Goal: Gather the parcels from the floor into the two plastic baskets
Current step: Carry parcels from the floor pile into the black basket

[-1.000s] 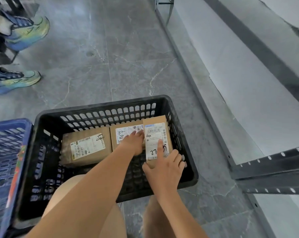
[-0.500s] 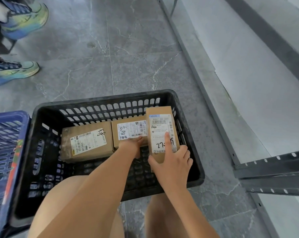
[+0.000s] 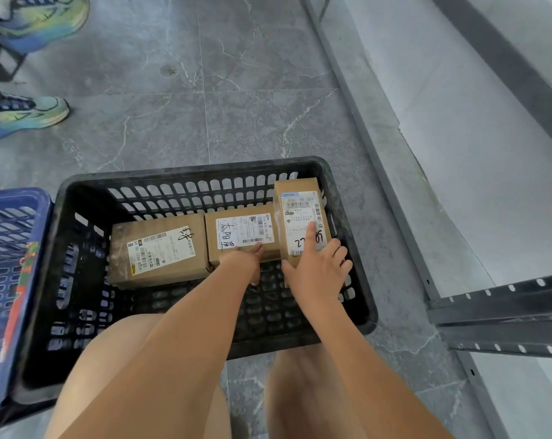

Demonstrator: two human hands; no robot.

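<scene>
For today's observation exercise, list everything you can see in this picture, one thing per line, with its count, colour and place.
black basket: one, black plastic, on the floor in front of the person.
parcels: three, brown cardboard with white labels, side by side in the black basket: left parcel, middle parcel, right parcel.
blue basket: one, blue plastic, at the left edge, beside the black basket.
floor: grey marbled tiles.
metal rack: one, dark grey, at the right.
shoes: two, blue and green, another person's, upper left.
left hand: one, at the middle parcel's near edge.
right hand: one, forefinger laid on the right parcel's label.
</scene>
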